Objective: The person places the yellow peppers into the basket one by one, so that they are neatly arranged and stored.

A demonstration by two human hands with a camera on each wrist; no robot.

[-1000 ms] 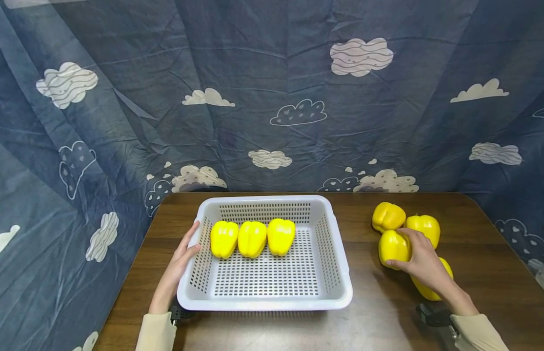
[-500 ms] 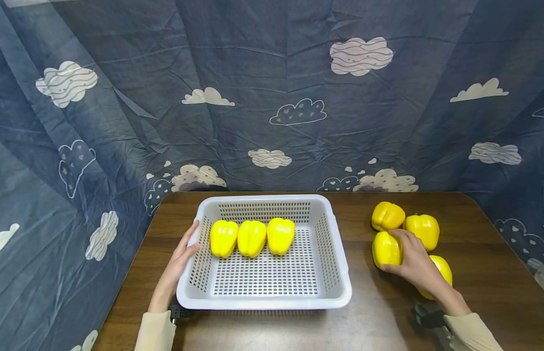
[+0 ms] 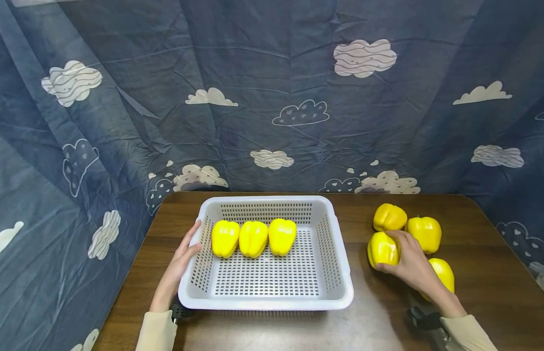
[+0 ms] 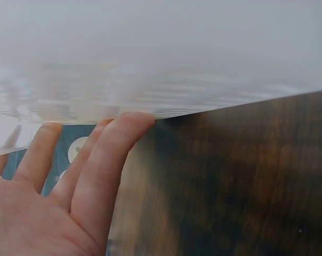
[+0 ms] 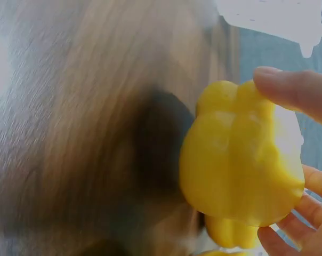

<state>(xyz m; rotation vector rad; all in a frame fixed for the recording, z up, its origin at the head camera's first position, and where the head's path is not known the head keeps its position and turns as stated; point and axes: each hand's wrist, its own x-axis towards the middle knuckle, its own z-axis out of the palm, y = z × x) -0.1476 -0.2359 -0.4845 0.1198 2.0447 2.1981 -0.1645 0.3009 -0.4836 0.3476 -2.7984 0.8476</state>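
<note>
My right hand [image 3: 408, 261] grips a yellow bell pepper [image 3: 381, 249] between thumb and fingers at the table's right side. In the right wrist view the held bell pepper [image 5: 238, 160] fills the hand, thumb on one side and fingertips on the other. A white perforated plastic basket [image 3: 266, 304] stands left of it, with three yellow bell peppers in a row inside: left one [image 3: 225, 239], middle one [image 3: 253, 240], right one [image 3: 282, 237]. At the basket's left wall rests my left hand [image 3: 177, 268]. Its extended fingers [image 4: 105, 176] touch the wall in the left wrist view.
Three more yellow bell peppers lie around the right hand: one behind [image 3: 389, 217], one behind right [image 3: 424, 234], and one partly hidden by the forearm [image 3: 443, 275]. A dark blue cloud-print curtain [image 3: 272, 136] hangs behind the wooden table [image 3: 359, 331].
The right hand has moved left with the bell pepper in its grip, away from the other peppers and toward the basket. The left hand and basket have stayed in place.
</note>
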